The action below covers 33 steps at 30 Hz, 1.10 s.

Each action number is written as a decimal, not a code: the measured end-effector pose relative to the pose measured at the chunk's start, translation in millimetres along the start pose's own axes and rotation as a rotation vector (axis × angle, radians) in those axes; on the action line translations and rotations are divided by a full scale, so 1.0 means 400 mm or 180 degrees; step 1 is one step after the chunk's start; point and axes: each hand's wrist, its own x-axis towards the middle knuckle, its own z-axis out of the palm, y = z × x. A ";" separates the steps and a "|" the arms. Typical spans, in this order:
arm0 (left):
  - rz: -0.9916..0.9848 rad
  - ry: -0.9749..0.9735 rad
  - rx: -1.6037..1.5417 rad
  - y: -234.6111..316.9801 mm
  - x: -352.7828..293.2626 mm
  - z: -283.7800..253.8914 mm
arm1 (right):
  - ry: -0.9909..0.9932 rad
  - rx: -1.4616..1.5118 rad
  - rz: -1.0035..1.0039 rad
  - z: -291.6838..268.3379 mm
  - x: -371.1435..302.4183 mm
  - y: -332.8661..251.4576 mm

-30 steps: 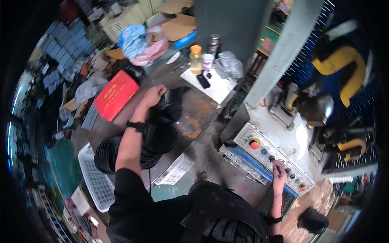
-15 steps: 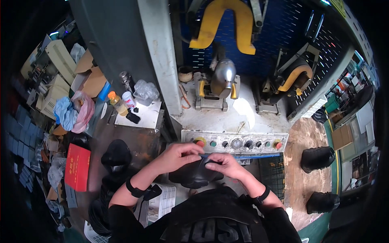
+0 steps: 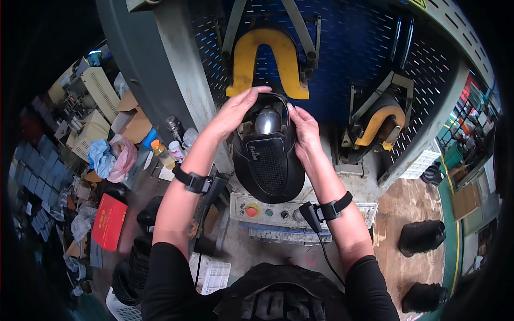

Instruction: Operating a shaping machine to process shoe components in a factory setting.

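A black shoe upper (image 3: pixel 269 176) hangs in front of the press between my two hands, its toe pointing toward me. My left hand (image 3: pixel 235 113) grips the left side of its opening, with the fingers over the rim at the far end. On the right edge of the opening, my right hand (image 3: pixel 305 128) pinches the rim between thumb and fingers. Through the opening shows a shiny metal shoe form (image 3: pixel 267 122); the upper hides the rest of it. A yellow U-shaped clamp (image 3: pixel 267 40) sits just beyond my hands.
A control panel (image 3: pixel 289 213) with buttons runs below the upper. To the right stands a second form with a yellow clamp (image 3: pixel 385 120). More black uppers (image 3: pixel 421 237) lie on the right-hand board. On the left are bottles (image 3: pixel 162 153), a red box (image 3: pixel 109 222) and bags.
Both hands have carried the shoe upper forward from near my body, over the control panel to the metal form. Its opening now faces up around the form's visible top.
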 end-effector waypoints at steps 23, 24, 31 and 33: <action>0.1459 0.0017 0.0940 -0.116 -0.042 0.059 | 0.1567 0.0898 0.0457 -0.204 -0.242 0.408; 0.1551 0.0061 0.0969 -0.117 -0.043 0.060 | 0.1743 0.1126 0.0299 -0.191 -0.231 0.427; 0.1723 -0.0008 0.1005 -0.128 -0.032 0.048 | 0.2015 0.0869 -0.0227 -0.194 -0.150 0.506; 0.1854 0.0068 0.1122 -0.132 -0.035 0.039 | 0.2127 0.0779 -0.0322 -0.207 -0.135 0.511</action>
